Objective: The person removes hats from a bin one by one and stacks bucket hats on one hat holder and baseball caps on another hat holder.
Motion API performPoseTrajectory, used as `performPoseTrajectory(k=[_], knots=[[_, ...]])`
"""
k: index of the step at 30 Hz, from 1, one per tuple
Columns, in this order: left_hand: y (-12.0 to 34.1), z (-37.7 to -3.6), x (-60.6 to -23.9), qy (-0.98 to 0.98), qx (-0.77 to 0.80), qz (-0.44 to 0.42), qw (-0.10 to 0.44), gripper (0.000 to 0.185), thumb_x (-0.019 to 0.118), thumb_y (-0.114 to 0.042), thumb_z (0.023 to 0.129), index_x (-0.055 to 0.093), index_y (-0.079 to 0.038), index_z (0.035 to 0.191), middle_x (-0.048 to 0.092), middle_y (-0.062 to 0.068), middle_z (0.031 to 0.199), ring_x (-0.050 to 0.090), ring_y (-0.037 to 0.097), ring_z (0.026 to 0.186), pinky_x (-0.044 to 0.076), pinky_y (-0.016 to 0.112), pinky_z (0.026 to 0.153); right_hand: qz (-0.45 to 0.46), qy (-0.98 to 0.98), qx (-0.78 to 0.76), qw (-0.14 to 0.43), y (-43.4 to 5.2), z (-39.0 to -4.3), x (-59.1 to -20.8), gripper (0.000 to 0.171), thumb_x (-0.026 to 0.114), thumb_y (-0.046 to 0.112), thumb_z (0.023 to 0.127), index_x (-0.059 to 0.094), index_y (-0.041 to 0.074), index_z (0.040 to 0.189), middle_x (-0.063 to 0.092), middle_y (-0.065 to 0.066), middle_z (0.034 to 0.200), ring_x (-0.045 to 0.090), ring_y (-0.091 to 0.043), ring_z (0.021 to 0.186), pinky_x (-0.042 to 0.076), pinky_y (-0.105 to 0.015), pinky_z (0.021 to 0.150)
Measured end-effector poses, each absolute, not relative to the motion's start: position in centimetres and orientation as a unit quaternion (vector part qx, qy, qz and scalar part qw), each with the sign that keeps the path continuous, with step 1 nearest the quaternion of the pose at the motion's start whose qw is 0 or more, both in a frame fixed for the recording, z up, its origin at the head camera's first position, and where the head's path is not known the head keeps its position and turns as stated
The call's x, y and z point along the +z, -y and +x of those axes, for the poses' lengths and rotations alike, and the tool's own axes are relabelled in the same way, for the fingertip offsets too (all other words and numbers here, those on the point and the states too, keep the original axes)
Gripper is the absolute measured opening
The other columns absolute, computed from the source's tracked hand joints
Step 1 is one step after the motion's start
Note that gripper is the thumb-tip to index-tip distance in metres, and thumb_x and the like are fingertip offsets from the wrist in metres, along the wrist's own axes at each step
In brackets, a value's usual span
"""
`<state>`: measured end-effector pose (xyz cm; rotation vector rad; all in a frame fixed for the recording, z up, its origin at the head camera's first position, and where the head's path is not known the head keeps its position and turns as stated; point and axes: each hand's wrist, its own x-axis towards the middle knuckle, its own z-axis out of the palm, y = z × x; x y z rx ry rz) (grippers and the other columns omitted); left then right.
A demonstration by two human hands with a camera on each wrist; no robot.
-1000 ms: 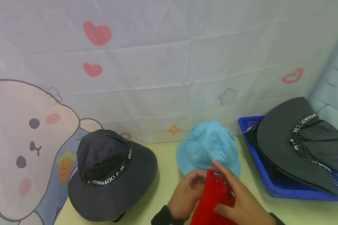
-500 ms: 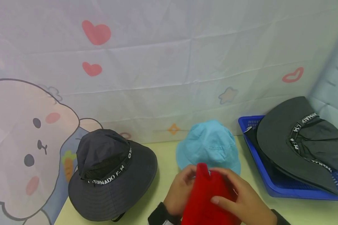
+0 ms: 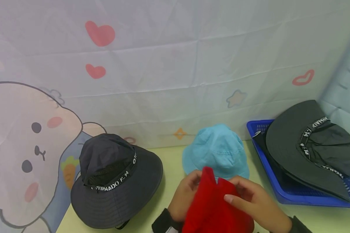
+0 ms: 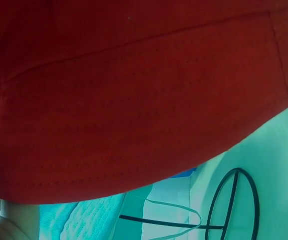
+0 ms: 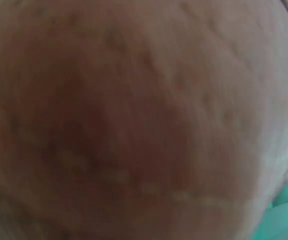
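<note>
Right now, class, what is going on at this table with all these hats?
A person holds a red hat in both hands at the near edge of the table, the left hand gripping its left side and the right hand its right side. Behind it sits a light blue bucket hat. A dark hat lettered TORNADO stands at the left, and another dark hat lies in a blue basket at the right.

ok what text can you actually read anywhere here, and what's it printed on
"TORNADO F-14": white letters on the band of the dark grey hat on the table, with a partial "OT" further round the band.
"RNAD" and "F-14", partly legible: on the band of the black hat in the blue basket; the rest is folded or too small.
The red hat, light blue hat and backdrop show no words.
</note>
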<state>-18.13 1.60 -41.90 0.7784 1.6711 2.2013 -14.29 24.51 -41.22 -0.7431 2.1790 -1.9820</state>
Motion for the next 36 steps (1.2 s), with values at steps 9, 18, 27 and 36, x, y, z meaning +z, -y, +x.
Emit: performPoseTrajectory(k=[9,18,27,36], knots=[[-1.4,-18.4,-41.9,-0.574,0.76,0.275,0.131,0.033,0.053,0.004,0.093,0.041,0.022,0.118,0.064,-0.012,0.094,0.061,0.003,0.084,0.051,0.018,0.074,-0.266,-0.693,-0.669,0.044,-25.0,-14.3,-41.1,0.022,0.044,-0.003,0.104,0.061,0.008,0.114,0.072,0.004,0.103,0.074,-0.026,0.085,0.064,-0.043,0.071],[-1.1,-18.8,-42.1,-0.519,0.789,0.288,0.157,0.029,0.047,0.006,0.094,0.052,-0.017,0.111,0.065,-0.011,0.096,0.061,0.003,0.084,0.052,0.019,0.071,-0.272,-0.704,-0.655,-0.021,-25.1,-14.6,-41.4,0.026,0.046,-0.008,0.101,0.062,0.01,0.11,0.064,0.004,0.087,0.064,-0.019,0.075,0.058,-0.032,0.065],[-0.7,-18.9,-41.9,-0.489,0.812,0.264,0.18,0.028,0.04,0.003,0.1,0.05,-0.019,0.115,0.066,-0.01,0.092,0.061,0.004,0.073,0.051,0.019,0.065,-0.268,-0.687,-0.672,-0.067,-25.7,-14.7,-41.4,0.027,0.044,-0.012,0.1,0.061,0.007,0.11,0.062,0.002,0.084,0.062,-0.017,0.077,0.055,-0.031,0.062],[-0.8,-18.6,-41.6,-0.472,0.835,0.227,0.171,0.021,0.041,-0.002,0.103,0.051,-0.019,0.111,0.068,-0.01,0.086,0.062,0.005,0.071,0.052,0.02,0.063,-0.239,-0.658,-0.711,-0.066,-26.5,-14.6,-40.8,0.031,0.038,-0.009,0.103,0.062,0.008,0.114,0.072,0.001,0.097,0.068,-0.018,0.088,0.059,-0.031,0.074]])
